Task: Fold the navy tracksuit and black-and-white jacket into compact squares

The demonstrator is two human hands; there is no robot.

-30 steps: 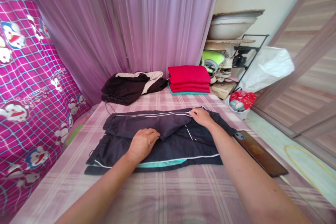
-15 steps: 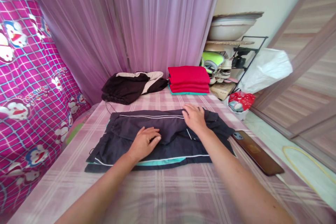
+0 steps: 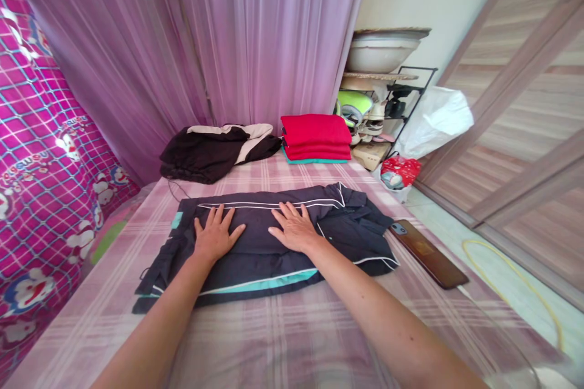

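Note:
A dark navy garment with white piping lies folded in front of me, a strip of teal showing along its near edge. My left hand rests flat on its left half, fingers spread. On the middle of the cloth lies my right hand, also flat with the fingers apart. Neither hand grips the fabric. Whether the garment is trousers or a jacket, I cannot tell.
Behind it lie a black and cream garment and a stack of red folded clothes. A phone on a cable sits at right on the plaid bedsheet. A shoe rack stands beyond the bed.
My left hand has moved left and farther from me, its fingers spreading. My right hand has slid left and nearer to me. The garment looks flatter, and the view has turned slightly right.

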